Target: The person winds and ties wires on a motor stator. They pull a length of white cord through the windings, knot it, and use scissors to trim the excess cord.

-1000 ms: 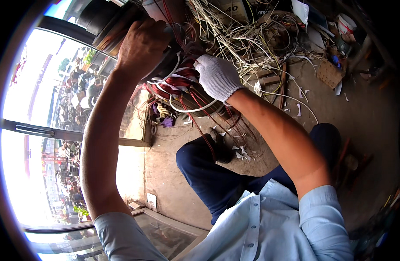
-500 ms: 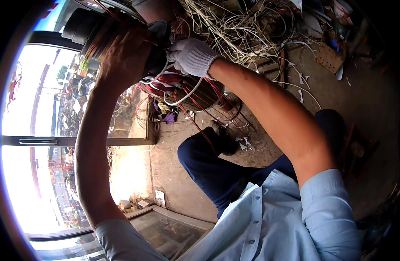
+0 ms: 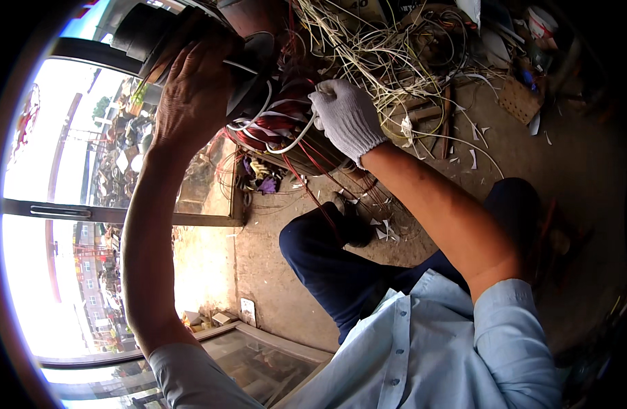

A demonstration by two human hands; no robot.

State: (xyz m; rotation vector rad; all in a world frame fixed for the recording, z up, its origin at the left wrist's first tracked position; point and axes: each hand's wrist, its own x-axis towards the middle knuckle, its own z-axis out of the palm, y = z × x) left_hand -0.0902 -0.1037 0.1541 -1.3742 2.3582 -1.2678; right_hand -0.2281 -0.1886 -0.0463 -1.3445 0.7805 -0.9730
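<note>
Left hand (image 3: 194, 95) on the motor (image 3: 259, 75), right hand (image 3: 346, 117) just right at its coil wires (image 3: 279, 126); wire heap (image 3: 388, 48) behind, knee (image 3: 320, 238) below.

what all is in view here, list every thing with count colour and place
round motor stator wound with red and white wires: one, dark metal body, top centre, under both hands
white sleeved lead: one, curving out of the winding toward the gloved hand
tangled heap of pale loose wire: one pile, cream, top centre right on the floor
thin red wires: several, trailing down from the winding
paper scraps: several, white, scattered on the concrete floor
dark blue trousers: one pair, centre
light blue shirt: one, bottom
left hand: bare, resting on the stator's upper left
right hand: in a white knit glove, at the winding, fingers by the white lead
</note>
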